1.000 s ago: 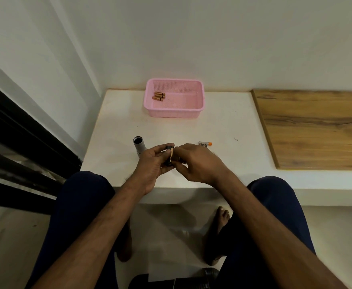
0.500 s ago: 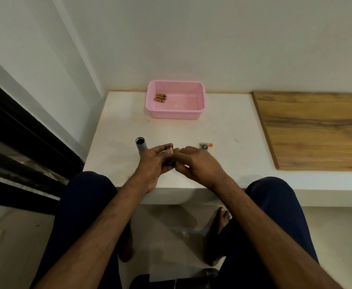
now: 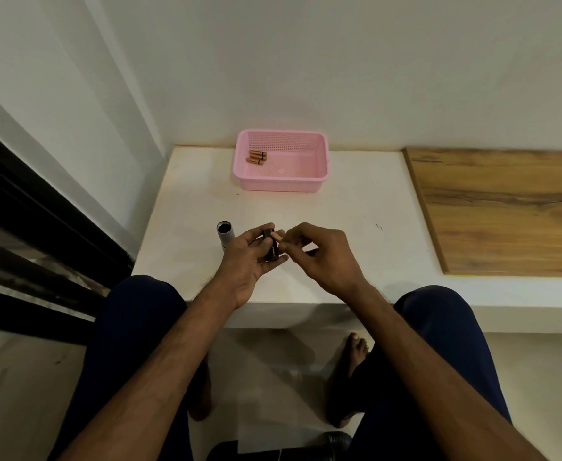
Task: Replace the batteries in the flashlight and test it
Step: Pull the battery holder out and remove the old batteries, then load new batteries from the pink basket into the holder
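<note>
**Battery swap: cell half out of the holder, tube parked on the table**

Nearest the camera: dark-trousered knees (image 3: pixel 133 327) on either side, forearms running out between them to the front edge of the white table (image 3: pixel 356 211).

Hands are close together, just right of the silver flashlight tube (image 3: pixel 225 235):
- left hand (image 3: pixel 248 261) has its fingers wrapped round the small black battery holder (image 3: pixel 272 252), which it holds roughly upright. The hand's outer edge overlaps the tube's lower end; I cannot tell if they touch.
- right hand (image 3: pixel 323 257) has curled fingers, thumb and forefinger seemingly pinched on the tip of one copper-coloured cylindrical battery (image 3: pixel 277 235), which sticks out of the holder's top at a tilt.

My read of the step is cell handling at the holder. One frame doesn't show whether the battery is going in or coming out.
- If going in, the next move calls for polarity lined up, then a straight push until it seats.
- If coming out, it needs a clean pull without the holder twisting in the left hand's grip.

The tube is on the table with its open dark end pointing away, held by neither hand. Holder reinsertion and the test are not yet done.

Beyond the tube and to its right, by the wall, is a pink perforated plastic basket (image 3: pixel 281 186) with a few loose copper-coloured batteries (image 3: pixel 256 157) in its left corner. Far right of the tube is a brown wood-grain board (image 3: pixel 506 211).
</note>
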